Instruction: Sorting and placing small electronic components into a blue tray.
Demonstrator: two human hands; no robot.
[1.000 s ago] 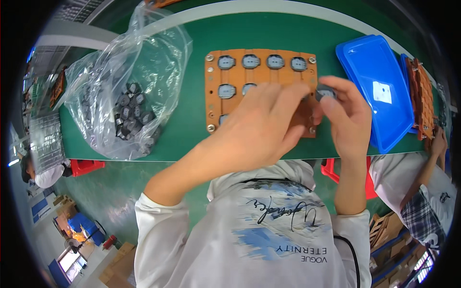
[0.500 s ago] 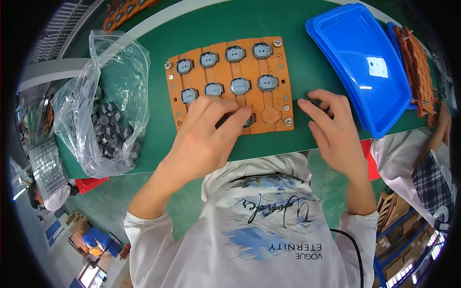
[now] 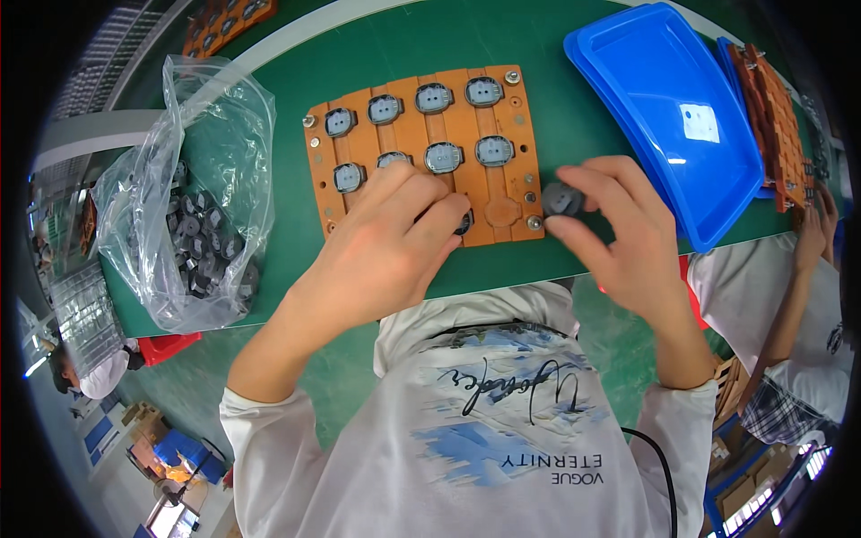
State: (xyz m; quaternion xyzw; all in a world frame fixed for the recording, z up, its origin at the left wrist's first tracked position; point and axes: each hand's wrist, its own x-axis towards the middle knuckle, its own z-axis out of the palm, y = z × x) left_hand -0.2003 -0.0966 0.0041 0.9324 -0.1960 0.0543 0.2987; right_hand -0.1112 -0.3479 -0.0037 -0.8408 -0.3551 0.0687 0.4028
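An orange fixture board (image 3: pixel 475 184) with rows of round pockets lies on the green table, with grey plastic caps (image 3: pixel 442 158) seated in most visible pockets. My left hand (image 3: pixel 381 238) is closed over the board's near row, its fingertips on a dark grey cap (image 3: pixel 465 222) that they partly cover. That hand also hides the pockets to the left of this cap. Just off the board's right edge, my right hand (image 3: pixel 628 229) grips another grey cap (image 3: pixel 562 199) between thumb and fingers. A bare round pocket (image 3: pixel 503 212) shows at the near right corner.
A clear plastic bag (image 3: pixel 220 134) holding many loose grey caps (image 3: pixel 204 238) stands at the left. Blue trays (image 3: pixel 659 117) are stacked at the right, beside more orange boards (image 3: pixel 776 125). Another person's hand (image 3: pixel 814 224) touches those boards. A loaded board (image 3: pixel 229 22) lies far left.
My right hand has turned and moved slightly left, bringing the cap in its fingers into clear view. My left hand stays at the near row. The other person's arm has shifted.
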